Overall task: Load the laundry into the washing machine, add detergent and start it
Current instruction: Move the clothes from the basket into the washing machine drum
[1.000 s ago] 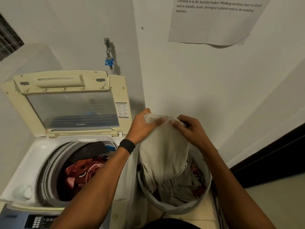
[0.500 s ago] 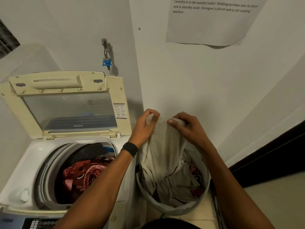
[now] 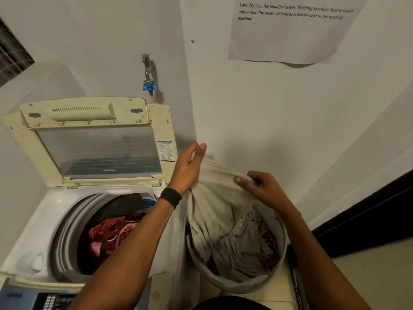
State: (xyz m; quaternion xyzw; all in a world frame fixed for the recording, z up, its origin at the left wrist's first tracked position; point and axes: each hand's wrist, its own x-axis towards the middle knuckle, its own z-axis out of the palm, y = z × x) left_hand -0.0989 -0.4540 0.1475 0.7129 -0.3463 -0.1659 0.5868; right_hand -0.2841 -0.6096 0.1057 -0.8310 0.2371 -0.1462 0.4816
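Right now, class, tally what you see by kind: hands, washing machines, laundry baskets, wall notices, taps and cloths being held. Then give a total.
Hands: 2 (left hand, right hand)
Washing machine: 1
Laundry basket: 1
Wall notice: 1
Tap: 1
Held beige cloth: 1
Total: 7

Quick headcount, laundry corner:
One washer [image 3: 55,211], one lid [image 3: 89,113], one basket [image 3: 237,285], one tap [image 3: 148,74], one paper sign [image 3: 286,34]. Two hands: left hand [image 3: 187,168], right hand [image 3: 263,189], one wristband [image 3: 171,197]. Countable laundry: one beige cloth [image 3: 214,198], one red cloth [image 3: 107,236], one dark cloth [image 3: 125,204]; the rest is a jumble.
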